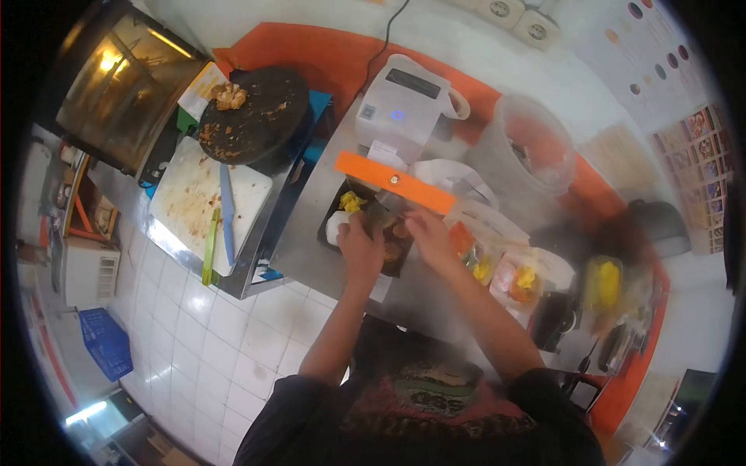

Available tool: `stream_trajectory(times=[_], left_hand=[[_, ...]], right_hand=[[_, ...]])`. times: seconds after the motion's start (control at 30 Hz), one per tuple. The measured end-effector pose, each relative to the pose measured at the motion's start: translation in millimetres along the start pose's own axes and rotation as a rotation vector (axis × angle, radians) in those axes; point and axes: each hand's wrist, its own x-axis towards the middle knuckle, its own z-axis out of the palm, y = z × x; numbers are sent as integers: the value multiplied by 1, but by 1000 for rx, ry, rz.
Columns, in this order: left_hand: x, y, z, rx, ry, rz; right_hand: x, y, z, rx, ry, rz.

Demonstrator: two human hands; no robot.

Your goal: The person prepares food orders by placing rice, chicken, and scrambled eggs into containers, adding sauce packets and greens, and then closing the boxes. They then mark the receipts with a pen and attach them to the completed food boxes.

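Both my hands are over a dark food tray [329, 225] on the grey counter, which holds white rice [336, 228], a yellow food [351, 202] and brown pieces that look like meat. The curled fingers of my left hand [363, 245] are at the middle of the tray, by a small greenish, see-through thing too blurred to name. My right hand [426, 233] has its fingers pinched together over the tray's right side; what they hold is hidden. Just behind the tray lies an orange strip [395, 182] with a small round logo.
A white label printer [400, 105] and a clear plastic tub [528, 144] stand behind. To my right are filled food packs [521, 281]. On the left, a blue-handled knife [228, 210] and green tongs [210, 248] lie on a white cutting board [179, 202], beside a round dark block [260, 116].
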Motion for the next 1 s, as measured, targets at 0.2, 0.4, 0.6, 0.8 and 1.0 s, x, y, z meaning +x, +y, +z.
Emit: stream_trajectory(times=[0.2, 0.4, 0.6, 0.8, 1.0], left_hand=[[-2, -9, -1, 347, -36, 251], [-13, -16, -6, 406, -276, 346], [-20, 6, 5, 466, -336, 404], [-32, 26, 24, 346, -260, 571], [-95, 105, 30, 278, -339, 746]], right_hand=[[-71, 19, -48, 142, 76, 177], [-151, 19, -106, 710, 203, 397], [-216, -2, -174, 813, 555, 273], [-295, 25, -276, 865, 1054, 52], [-346, 93, -446, 429, 1624, 214]])
